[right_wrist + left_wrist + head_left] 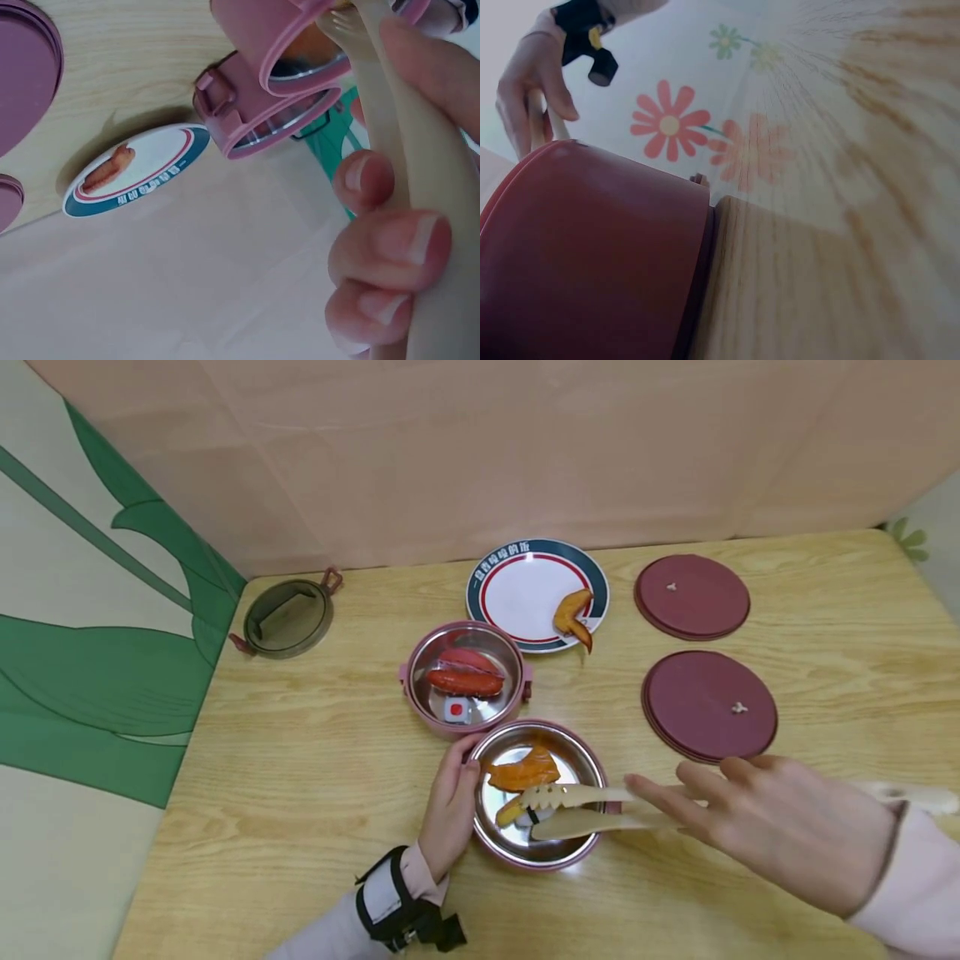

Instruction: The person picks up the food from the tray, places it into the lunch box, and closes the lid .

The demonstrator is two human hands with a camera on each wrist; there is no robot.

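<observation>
My right hand (772, 827) grips a pair of beige tongs (637, 795), fingers curled round them in the right wrist view. Inside the near pink steel-lined bowl (597, 768), the tongs' tips lie at a piece of egg sushi (512, 812) with a dark band. The upper tip overlaps the sushi; the lower one is beside it. An orange-brown piece of toy meat (528, 770) lies behind it in the same bowl. My left hand (447, 810) holds this bowl at its left side, thumb at the rim; the left wrist view shows the bowl's outer wall (600, 255).
Behind stands another pink bowl (416, 706) with sausages (465, 682) and a small white piece with a red centre (457, 710). A plate (517, 593) carries a chicken wing (572, 612). Two maroon lids (693, 597) lie right, a clear lid (292, 618) back left.
</observation>
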